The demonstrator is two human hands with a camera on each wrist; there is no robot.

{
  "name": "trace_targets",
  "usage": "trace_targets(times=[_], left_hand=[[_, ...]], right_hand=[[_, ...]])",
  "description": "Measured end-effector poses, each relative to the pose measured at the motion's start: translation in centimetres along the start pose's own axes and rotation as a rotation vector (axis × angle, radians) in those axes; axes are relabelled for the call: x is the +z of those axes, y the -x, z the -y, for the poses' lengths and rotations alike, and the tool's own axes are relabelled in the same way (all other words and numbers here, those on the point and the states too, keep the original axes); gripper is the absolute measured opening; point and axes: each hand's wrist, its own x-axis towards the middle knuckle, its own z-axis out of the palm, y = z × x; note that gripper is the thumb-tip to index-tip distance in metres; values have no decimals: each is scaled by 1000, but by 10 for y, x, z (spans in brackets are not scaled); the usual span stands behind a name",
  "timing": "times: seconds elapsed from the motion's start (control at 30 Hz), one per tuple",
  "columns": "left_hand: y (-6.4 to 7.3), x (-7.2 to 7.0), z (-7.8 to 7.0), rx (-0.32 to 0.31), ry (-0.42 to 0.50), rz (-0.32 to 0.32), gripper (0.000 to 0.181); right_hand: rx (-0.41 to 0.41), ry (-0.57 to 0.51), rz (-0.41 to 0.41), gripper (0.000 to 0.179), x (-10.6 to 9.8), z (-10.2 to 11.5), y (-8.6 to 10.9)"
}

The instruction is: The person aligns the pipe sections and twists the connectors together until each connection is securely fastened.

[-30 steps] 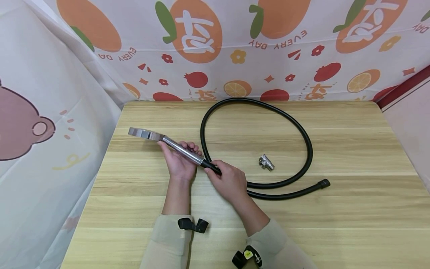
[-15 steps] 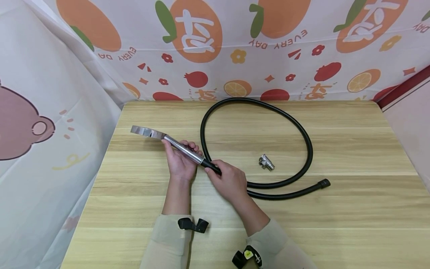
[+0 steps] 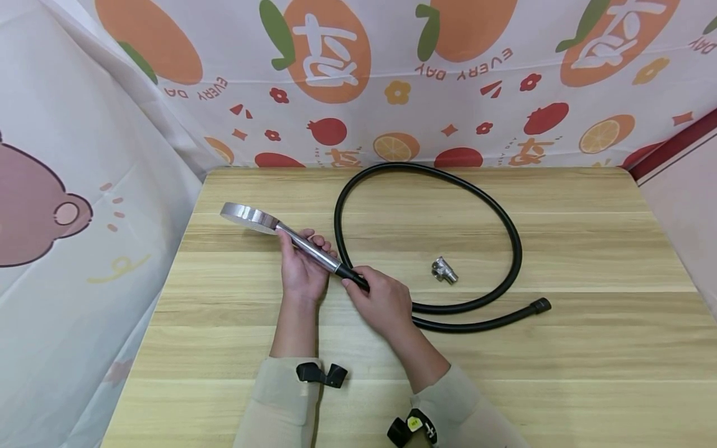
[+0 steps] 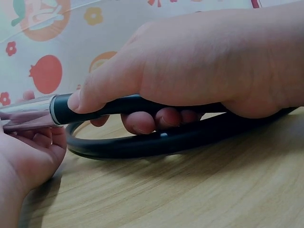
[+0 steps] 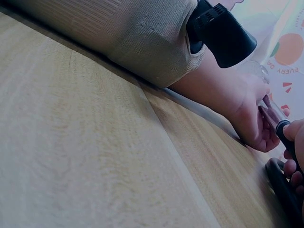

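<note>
Tilted above the table, a chrome handheld shower head [image 3: 249,216] lies across my left hand [image 3: 302,277]. That hand grips its handle, the thumb near the neck and the fingers bent beneath. The black shower hose [image 3: 516,249] meets the handle's lower end. My right hand [image 3: 386,302] grips the hose just below this joint; the left wrist view shows its thumb [image 4: 88,99] on the black end and fingertips curled under it. Whether the joint is threaded tight cannot be seen. The hose loops over the table, its free end fitting [image 3: 541,305] at the right.
A small chrome valve-like fitting [image 3: 444,270] lies inside the hose loop. The wooden table [image 3: 605,348] reaches back to a fruit-print cloth [image 3: 347,134]. Another pale cloth [image 3: 84,298] hangs along the left side.
The shower head has rolled in my left hand, so more of its flat face shows, and its head has shifted slightly right and up. The right hand and hose look still.
</note>
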Motion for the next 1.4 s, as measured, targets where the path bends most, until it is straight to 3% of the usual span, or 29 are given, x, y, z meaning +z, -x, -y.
trace_targets(times=[0.9, 1.4], left_hand=[[-1, 4, 3, 41, -68, -3, 23], [-5, 5, 5, 45, -83, -32, 20]], right_hand=[[-7, 1, 5, 26, 1, -1, -1], [-13, 7, -1, 26, -1, -2, -3]])
